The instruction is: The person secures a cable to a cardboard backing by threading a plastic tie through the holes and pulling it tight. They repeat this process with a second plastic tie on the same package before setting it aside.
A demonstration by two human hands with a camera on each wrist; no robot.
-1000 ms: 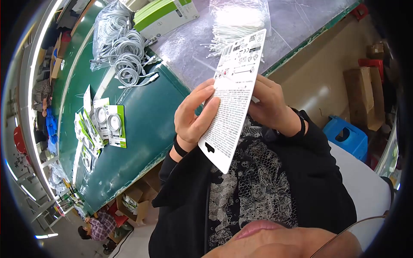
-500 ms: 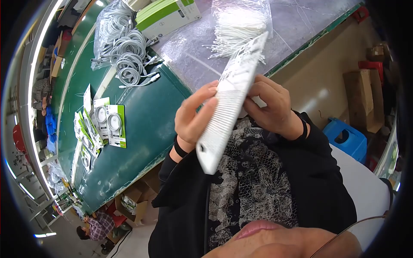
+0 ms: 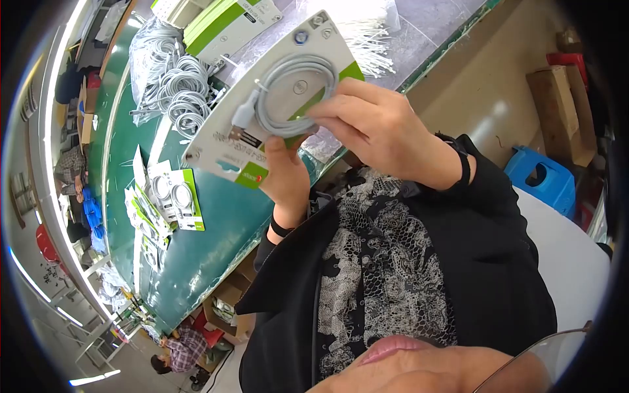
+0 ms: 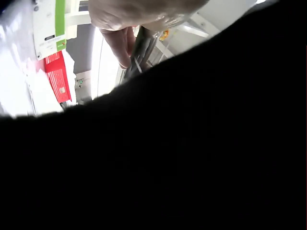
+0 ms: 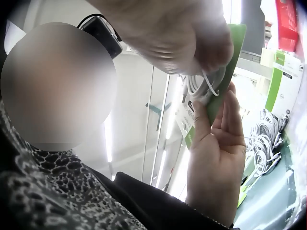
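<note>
Head view: left hand (image 3: 286, 174) pinches cable card (image 3: 283, 99) by near edge, right hand (image 3: 383, 131) its coil (image 3: 261, 108).

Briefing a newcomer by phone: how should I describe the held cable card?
Start at the green table, then the left hand. It grips a white-and-green card bearing a coiled grey cable, held up while similar cards lie on the table.
</note>
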